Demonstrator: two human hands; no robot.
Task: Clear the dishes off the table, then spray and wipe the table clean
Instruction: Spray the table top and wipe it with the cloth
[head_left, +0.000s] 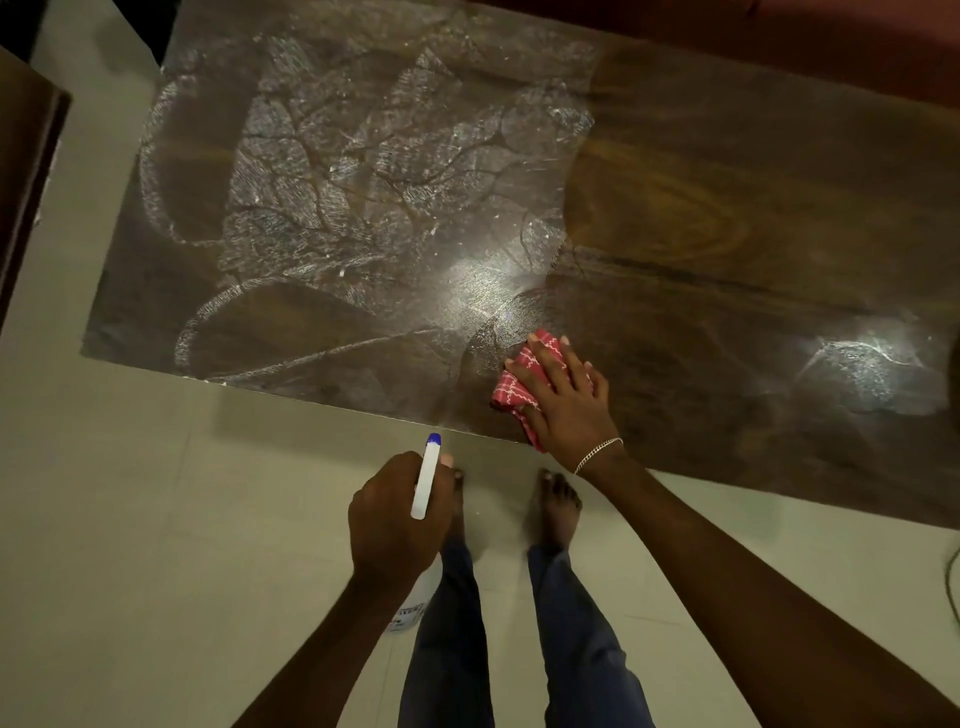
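Red checked cloth (511, 387) lies under your right hand (563, 400), fingers spread flat, pressing it to the wooden table (727, 218) near its front edge, centre frame. Your left hand (389, 519) curls round the white spray bottle (426, 483), lower centre, off the table.

No writing could be read. The spray bottle (426, 478), just off the table's (675, 208) near edge, bore a label (408, 616) with print too blurred to read.
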